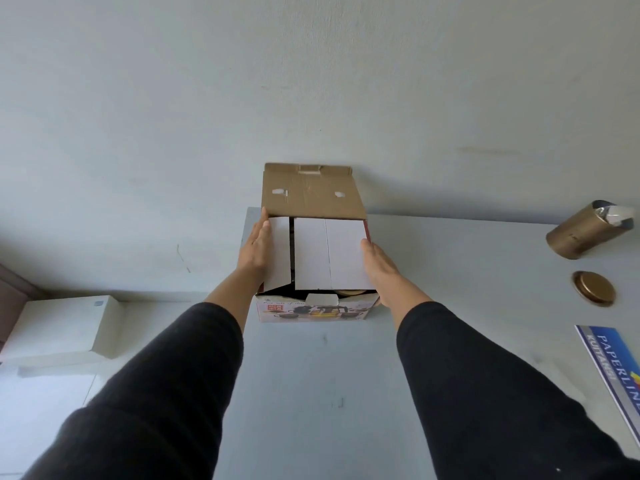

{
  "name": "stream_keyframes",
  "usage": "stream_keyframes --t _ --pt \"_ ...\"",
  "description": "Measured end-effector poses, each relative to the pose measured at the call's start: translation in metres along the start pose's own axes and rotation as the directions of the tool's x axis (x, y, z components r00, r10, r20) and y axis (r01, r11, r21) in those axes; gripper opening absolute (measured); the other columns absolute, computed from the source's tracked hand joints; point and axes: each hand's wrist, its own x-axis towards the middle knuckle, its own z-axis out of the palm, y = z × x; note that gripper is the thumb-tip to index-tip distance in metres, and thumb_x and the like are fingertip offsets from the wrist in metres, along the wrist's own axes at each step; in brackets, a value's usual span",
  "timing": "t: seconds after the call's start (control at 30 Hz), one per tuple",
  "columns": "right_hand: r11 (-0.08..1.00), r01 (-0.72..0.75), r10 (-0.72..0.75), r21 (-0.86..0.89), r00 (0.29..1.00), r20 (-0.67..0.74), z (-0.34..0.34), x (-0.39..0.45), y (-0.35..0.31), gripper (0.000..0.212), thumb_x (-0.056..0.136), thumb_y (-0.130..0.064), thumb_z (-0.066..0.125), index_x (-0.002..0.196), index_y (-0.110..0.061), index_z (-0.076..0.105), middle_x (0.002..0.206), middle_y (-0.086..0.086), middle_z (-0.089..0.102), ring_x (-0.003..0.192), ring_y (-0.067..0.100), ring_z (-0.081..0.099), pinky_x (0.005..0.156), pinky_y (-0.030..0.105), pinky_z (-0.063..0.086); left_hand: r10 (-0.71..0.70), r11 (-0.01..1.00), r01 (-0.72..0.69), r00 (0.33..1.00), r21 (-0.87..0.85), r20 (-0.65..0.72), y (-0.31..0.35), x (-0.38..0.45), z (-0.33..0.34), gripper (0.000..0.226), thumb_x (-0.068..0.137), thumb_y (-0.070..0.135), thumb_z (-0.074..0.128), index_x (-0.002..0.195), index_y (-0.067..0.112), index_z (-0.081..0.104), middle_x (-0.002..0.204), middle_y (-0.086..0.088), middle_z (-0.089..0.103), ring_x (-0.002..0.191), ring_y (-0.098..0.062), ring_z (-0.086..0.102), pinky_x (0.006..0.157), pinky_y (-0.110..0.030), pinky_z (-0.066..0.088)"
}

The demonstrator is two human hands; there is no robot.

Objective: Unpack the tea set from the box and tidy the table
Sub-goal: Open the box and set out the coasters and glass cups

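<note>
The box (313,271) stands on the pale grey table (450,258), at its far edge and close against the wall. Its brown lid flap (311,192) is raised and leans back toward the wall. Inside the opening, white cardboard panels (329,254) lie across the top — one narrow panel at the left, a wider creased one at the centre and right. A printed front face with pictures of teaware is visible below the near rim.

The left hand (255,252) lies flat against the box's left side, fingers straight and together, fingertips reaching the hinge of the lid flap. The right hand (379,268) lies along the right rim, fingers extended, with the fingertips touching the edge of the wide white panel. Neither hand is closed around anything; the box sits between the two open palms. Both arms wear black sleeves.

Contents under the panels are largely hidden — a rounded tan edge shows at the near right gap, possibly a piece of the tea set, but this cannot be confirmed.

To the right, well apart from the box, a gold canister (585,230) lies on its side, its gold lid (593,288) flat on the table nearby. A blue printed packet (613,362) lies at the right edge. A white box (65,327) sits lower left, off the table.
</note>
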Motion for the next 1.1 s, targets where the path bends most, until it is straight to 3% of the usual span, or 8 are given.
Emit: stream_keyframes --t 0.33,0.47,0.53,0.67,0.8,0.87,1.0,1.1 --pt "1.000 -0.013 0.013 0.001 1.000 -0.009 0.013 -0.072 0.043 0.050 0.100 -0.041 0.027 0.146 -0.025 0.035 0.150 0.006 0.037 0.136 0.031 0.035 0.110 0.046 0.029 0.017 0.998 -0.016 1.000 -0.053 0.012 -0.037 -0.069 -0.017 0.046 0.102 0.041 0.027 0.148 0.045 0.023 0.157 0.006 0.027 0.144 -0.024 0.026 0.118 -0.037 0.017" --pt "0.998 -0.017 0.016 -0.063 1.000 -0.024 0.012 -0.085 0.050 0.050 0.096 -0.039 0.034 0.144 -0.025 0.032 0.142 0.007 0.044 0.126 0.030 0.043 0.102 0.041 0.036 0.050 0.990 -0.058 0.997 0.131 0.060 -0.040 -0.079 -0.014 0.055 0.100 0.040 0.032 0.151 0.041 0.012 0.160 0.007 0.016 0.145 -0.023 0.023 0.118 -0.040 0.021" --pt "0.992 0.004 -0.013 -0.130 0.998 -0.069 0.016 -0.089 0.044 0.061 0.092 -0.041 0.042 0.147 -0.025 0.023 0.142 0.009 0.041 0.126 0.031 0.044 0.100 0.040 0.039 0.055 0.972 -0.068 0.996 0.225 0.065 -0.035 -0.082 -0.013 0.066 0.097 0.040 0.042 0.153 0.035 0.007 0.160 0.004 0.013 0.145 -0.024 0.023 0.114 -0.041 0.023" --pt "0.864 0.118 -0.212 -0.490 0.967 -0.141 0.037 -0.103 0.025 0.093 0.075 -0.056 0.061 0.148 -0.037 0.007 0.152 0.008 0.016 0.140 0.032 0.019 0.108 0.058 0.025 0.021 0.953 -0.040 0.998 0.299 0.064 -0.019 -0.083 -0.012 0.096 0.084 0.039 0.067 0.153 0.030 0.001 0.156 -0.008 0.017 0.142 -0.027 0.027 0.110 -0.040 0.031" --pt "0.751 0.196 -0.269 -0.630 0.963 -0.022 0.056 -0.111 0.016 0.110 0.069 -0.067 0.066 0.150 -0.040 -0.003 0.158 0.008 -0.006 0.146 0.031 -0.009 0.110 0.068 0.007 0.009 0.935 -0.025 0.999 0.353 0.047 -0.008 -0.081 -0.019 0.087 0.086 0.024 0.062 0.153 0.027 0.007 0.142 -0.014 0.038 0.122 -0.029 0.046 0.084 -0.031 0.041" --pt "0.722 0.205 -0.255 -0.661 0.967 0.022 0.061 -0.113 0.016 0.114 0.068 -0.066 0.069 0.149 -0.041 -0.008 0.158 0.008 -0.011 0.146 0.032 -0.014 0.108 0.070 0.003 0.000 0.928 -0.011 1.000 0.372 0.029 -0.005 -0.082 -0.025 0.082 0.086 0.028 0.061 0.153 0.024 0.013 0.138 -0.014 0.043 0.110 -0.029 0.051 0.080 -0.032 0.046" --pt "0.779 0.197 -0.210 -0.595 0.977 0.048 0.060 -0.123 0.010 0.106 0.074 -0.052 0.069 0.149 -0.041 -0.004 0.157 0.006 -0.005 0.146 0.034 -0.003 0.110 0.068 0.012 -0.032 0.948 0.025 0.999 0.317 0.016 0.001 -0.082 -0.035 0.068 0.089 0.031 0.055 0.149 0.022 0.025 0.138 -0.013 0.044 0.099 -0.028 0.051 0.073 -0.034 0.052" --pt "0.878 0.248 -0.239 -0.410 0.968 0.072 0.044 -0.134 -0.008 0.089 0.078 -0.033 0.065 0.148 -0.039 0.010 0.154 0.006 0.017 0.138 0.036 0.027 0.106 0.053 0.035 -0.031 0.960 0.038 0.999 0.277 -0.032 0.002 -0.080 -0.046 0.056 0.093 0.024 0.050 0.146 0.017 0.032 0.137 -0.014 0.047 0.107 -0.030 0.056 0.069 -0.031 0.051"
